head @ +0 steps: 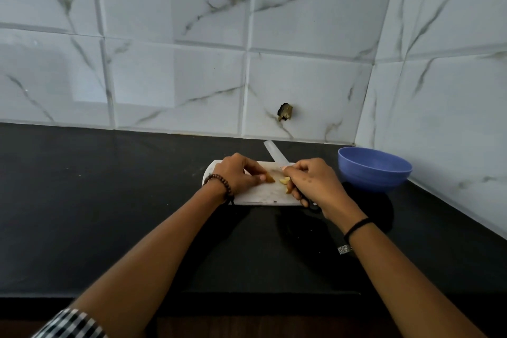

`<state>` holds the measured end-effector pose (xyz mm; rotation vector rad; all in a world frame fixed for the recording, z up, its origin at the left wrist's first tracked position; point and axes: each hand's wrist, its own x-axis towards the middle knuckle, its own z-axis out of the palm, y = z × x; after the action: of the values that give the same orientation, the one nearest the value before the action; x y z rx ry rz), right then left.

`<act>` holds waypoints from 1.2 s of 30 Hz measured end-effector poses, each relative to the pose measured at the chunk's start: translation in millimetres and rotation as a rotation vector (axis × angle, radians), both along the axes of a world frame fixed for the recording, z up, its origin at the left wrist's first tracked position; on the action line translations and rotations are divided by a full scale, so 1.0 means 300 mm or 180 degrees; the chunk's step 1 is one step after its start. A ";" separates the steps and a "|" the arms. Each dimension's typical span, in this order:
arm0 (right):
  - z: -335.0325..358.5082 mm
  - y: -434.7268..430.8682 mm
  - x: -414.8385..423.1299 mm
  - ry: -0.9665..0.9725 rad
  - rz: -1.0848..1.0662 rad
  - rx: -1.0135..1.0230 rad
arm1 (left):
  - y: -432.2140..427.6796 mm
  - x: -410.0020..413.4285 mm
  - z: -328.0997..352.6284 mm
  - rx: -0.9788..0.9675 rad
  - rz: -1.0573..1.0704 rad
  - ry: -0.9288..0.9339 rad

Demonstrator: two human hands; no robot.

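Head view. Slicing in hand on a white cutting board (247, 196), set on a black surface (109, 200) close to a marble-tiled wall (301, 35).

Pinning a small brown-skinned piece of vegetable (270, 178) at the middle of the board with the left hand (238, 173), fingertips curled down and pinching it. Gripping a knife (275, 153) in the right hand (312, 181), fingers wrapped round the dark handle, pale blade angled away with its tip out past the board's far edge. Pale cut bits (285, 180) between the two hands, just beside the right fingers. To the right, apart from the board, a blue bowl (374, 170), its inside hidden from this angle.

Judged mid-cut, with more of the piece left to slice. For a clean job:
- Tuck the left fingertips back behind the knuckles, since the piece is small and the blade close.
- Bring the edge down square across the piece rather than at a slant.
- Press the piece flat so it cannot roll.
- Keep the slices even.
- Nudge the cut bits aside before the next stroke.
- Mind the board sliding on the smooth surface.
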<state>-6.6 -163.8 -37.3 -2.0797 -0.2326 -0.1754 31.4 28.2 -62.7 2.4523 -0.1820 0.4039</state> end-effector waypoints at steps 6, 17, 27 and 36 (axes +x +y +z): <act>0.006 -0.001 -0.008 -0.0085 0.0014 0.0057 | -0.010 -0.012 0.013 0.0357 -0.0094 -0.0015; -0.004 0.000 -0.003 -0.0079 0.0007 -0.0266 | -0.029 -0.007 0.005 0.0216 -0.0083 -0.0036; -0.016 0.004 -0.006 -0.0561 0.0035 -0.1169 | -0.024 0.008 -0.015 -0.0111 0.0166 -0.0091; -0.025 0.015 0.003 -0.0727 -0.0217 -0.1347 | -0.031 0.010 -0.006 0.0032 0.0159 0.0010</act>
<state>-5.7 -159.3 -45.0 -2.4897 -0.3623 -0.4380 34.3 18.9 -64.5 2.4713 -0.1219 0.4218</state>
